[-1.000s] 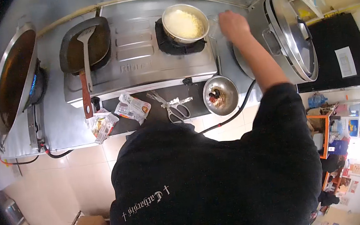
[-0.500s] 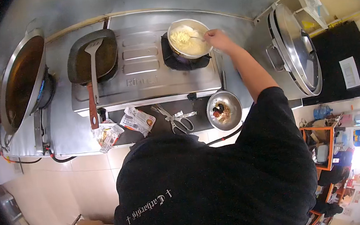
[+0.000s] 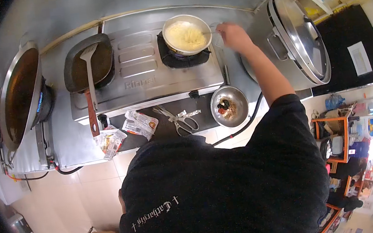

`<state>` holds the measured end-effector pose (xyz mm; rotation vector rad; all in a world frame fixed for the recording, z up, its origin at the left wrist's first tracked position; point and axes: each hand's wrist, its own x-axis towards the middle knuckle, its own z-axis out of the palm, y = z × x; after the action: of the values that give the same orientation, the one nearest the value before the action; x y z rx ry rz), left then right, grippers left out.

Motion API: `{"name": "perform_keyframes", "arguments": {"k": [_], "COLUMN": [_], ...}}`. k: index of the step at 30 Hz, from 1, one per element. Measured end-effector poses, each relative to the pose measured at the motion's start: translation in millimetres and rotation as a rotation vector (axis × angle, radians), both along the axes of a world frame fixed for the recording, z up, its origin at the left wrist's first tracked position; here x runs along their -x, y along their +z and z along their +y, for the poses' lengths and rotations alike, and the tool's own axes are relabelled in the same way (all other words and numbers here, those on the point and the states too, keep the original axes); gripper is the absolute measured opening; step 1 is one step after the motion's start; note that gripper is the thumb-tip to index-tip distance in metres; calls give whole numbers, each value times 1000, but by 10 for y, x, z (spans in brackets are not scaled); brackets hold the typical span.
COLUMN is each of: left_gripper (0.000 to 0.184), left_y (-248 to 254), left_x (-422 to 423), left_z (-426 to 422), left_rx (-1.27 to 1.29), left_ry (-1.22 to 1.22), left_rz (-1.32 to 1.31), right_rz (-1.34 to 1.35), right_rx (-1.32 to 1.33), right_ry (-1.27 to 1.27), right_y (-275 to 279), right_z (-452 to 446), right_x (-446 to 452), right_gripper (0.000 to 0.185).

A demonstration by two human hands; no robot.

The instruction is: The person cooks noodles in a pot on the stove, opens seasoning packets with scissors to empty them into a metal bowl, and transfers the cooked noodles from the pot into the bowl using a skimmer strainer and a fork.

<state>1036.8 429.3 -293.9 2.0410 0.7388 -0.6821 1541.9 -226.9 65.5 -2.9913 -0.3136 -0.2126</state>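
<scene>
My right hand is closed round the handle of a thin metal utensil, whose far end dips into noodles in pale, frothy liquid. The round metal pot holding them stands on the right burner of the stove. Below it, a small metal pan contains dark and reddish seasonings. Scissors and opened packets lie in front of the stove. My left hand is out of sight; a sliver of skin shows at the shirt's left side.
A square pan with a spatula across it sits on the left burner. Further left is a large wok over a blue flame. A big lidded pot stands on the right, near a hose.
My right hand first came left to the pot with the utensil dipped in it, then shifted slightly right and up. The noodles have moved within the liquid. The camera view has also shifted.
</scene>
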Motion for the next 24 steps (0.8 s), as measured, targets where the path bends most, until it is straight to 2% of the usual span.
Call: {"name": "perform_keyframes", "arguments": {"k": [1,2,4,5,7,9,11,12,14,15,16,18,20,21,22,23,24], "left_gripper": [30,30,30,30,30,27,26,27,25,27,36,42,47,47,44,42,42], "left_y": [84,180,436,619,993,1401,1648,1658,1727,1811,1767,1543,1550,1527,1505,1486,1431], "left_x": [-106,-221,-504,-677,-1109,-1570,-2032,-2209,-2639,-2770,-2946,-3210,-3359,-3381,-3419,-3483,-3531], "left_z": [-5,-11,-32,-73,-254,-588,-972,-1196,-1731,-2074,-2387,-3023,-3604,-3801,-4011,-4211,-4366], "left_rx": [-5,-9,-38,-47,124,440,422,528,600,571,730,938,877,876,841,810,816], "left_ry": [-47,-102,-269,-362,-392,-285,-472,-497,-785,-751,-722,-557,-397,-408,-297,-182,-184], "left_rz": [-42,-90,-227,-300,-269,-87,-104,-178,-347,-300,-133,61,145,139,127,110,94], "right_rz": [-78,-75,-334,-320,-420,-330,-244,-205,-161,-226,-294,-228,-114,-16,-68,10,90], "right_rx": [231,227,261,258,116,55,0,-74,-143,-330,-519,-522,-459,-389,-438,-448,-458], "right_ry": [95,82,73,53,-23,-41,-55,-155,-256,-313,-375,-467,-614,-709,-732,-787,-839], "right_y": [15,50,126,151,148,-261,-485,-519,-478,-414,-383,-571,-819,-952,-1228,-1298,-1323], "right_z": [43,49,67,70,56,112,251,355,414,438,427,200,-63,-204,-379,-467,-544], "right_x": [86,159,334,429,608,683,822,879,1029,1193,1385,1806,2295,2564,2824,3029,3202], "right_gripper": [26,26,22,22,23,21,20,21,21,19,19,28,34,37,41,41,41]}}
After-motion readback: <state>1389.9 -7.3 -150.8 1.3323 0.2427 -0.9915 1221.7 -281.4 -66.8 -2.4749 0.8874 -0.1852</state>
